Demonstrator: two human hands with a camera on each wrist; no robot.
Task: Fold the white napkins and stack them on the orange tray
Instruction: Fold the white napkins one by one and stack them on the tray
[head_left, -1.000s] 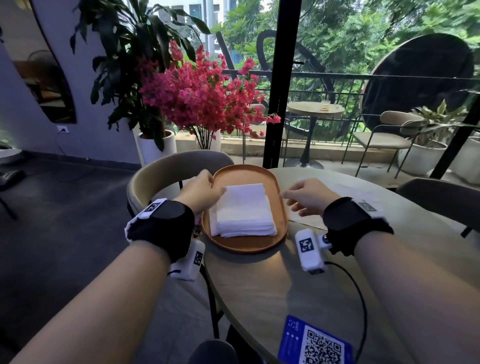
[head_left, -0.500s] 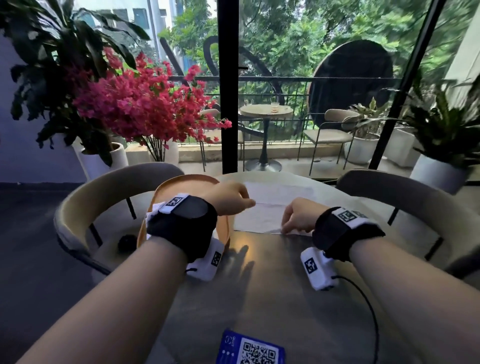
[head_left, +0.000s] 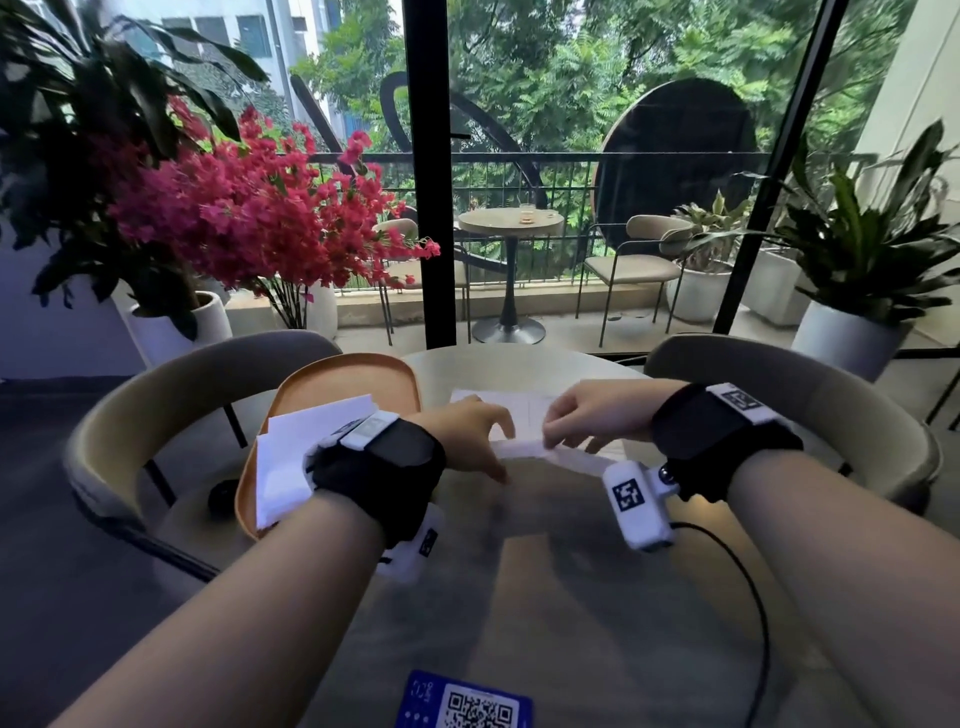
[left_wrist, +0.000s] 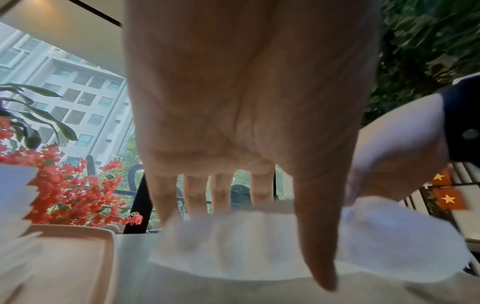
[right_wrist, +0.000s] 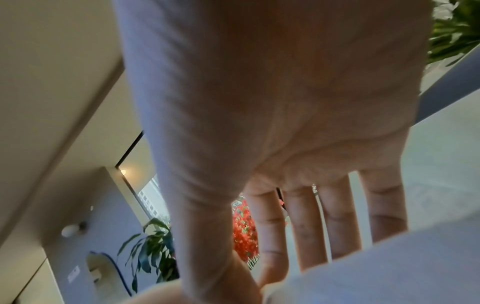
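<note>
An orange tray (head_left: 337, 382) sits at the table's left with a stack of folded white napkins (head_left: 298, 457) on it, partly hidden by my left wrist. An unfolded white napkin (head_left: 519, 408) lies on the table right of the tray. My left hand (head_left: 493, 447) stands on it with straight, spread fingers (left_wrist: 194, 197) touching the sheet. My right hand (head_left: 550, 441) pinches the napkin's near edge (head_left: 524, 449) and holds it raised off the table. The left wrist view shows that raised edge (left_wrist: 259, 246) in front of my left fingers. The napkin (right_wrist: 389, 267) fills the lower right wrist view.
The round table (head_left: 571, 597) has a blue QR card (head_left: 467, 706) at its near edge. Curved chairs stand at left (head_left: 156, 395) and right (head_left: 831, 384). A cable (head_left: 748, 597) trails from my right wrist camera. Red flowers (head_left: 249, 218) and potted plants stand behind.
My left hand left the stack on the tray and moved right onto the unfolded napkin. My right hand took the napkin's near edge and lifted it. The view swung right.
</note>
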